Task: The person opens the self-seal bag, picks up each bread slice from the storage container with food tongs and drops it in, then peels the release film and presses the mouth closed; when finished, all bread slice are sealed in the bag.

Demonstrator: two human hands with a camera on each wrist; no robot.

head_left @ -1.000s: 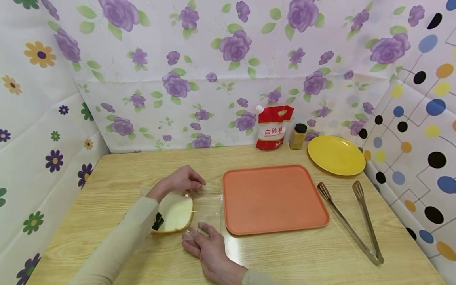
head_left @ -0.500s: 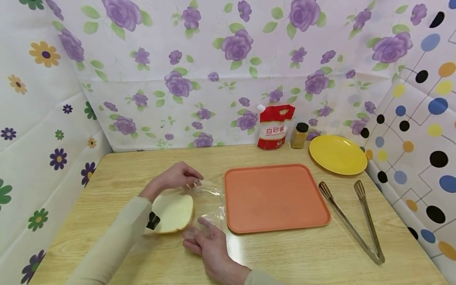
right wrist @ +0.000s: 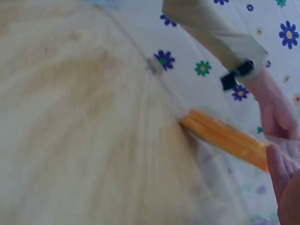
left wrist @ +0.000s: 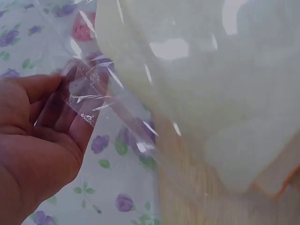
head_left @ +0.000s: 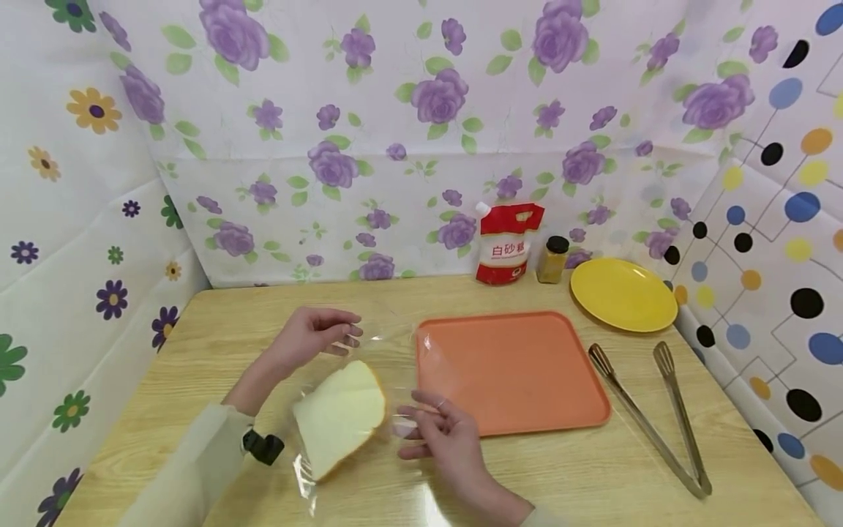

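Observation:
Bread lies inside a clear plastic bag, tilted, its lower part toward the table's front. My left hand pinches the bag's upper left corner between thumb and fingers; the left wrist view shows the film stretched from that hand past the bread's pale face. On the other side, my right hand holds the bag's right edge beside the tray. From the right wrist view the bread shows edge-on, with an orange-brown crust. That view is blurred, and only part of my right hand appears.
An orange tray lies right of the bag, whose film overlaps its left edge. Metal tongs lie spread farther right. Behind stand a red and white pouch, a black-capped jar and a yellow plate. Patterned cloth surrounds the wooden table.
The bagged bread has turned from lying flat to tilted and moved right and nearer. My right hand has shifted right to the tray's edge. My left hand has moved slightly left.

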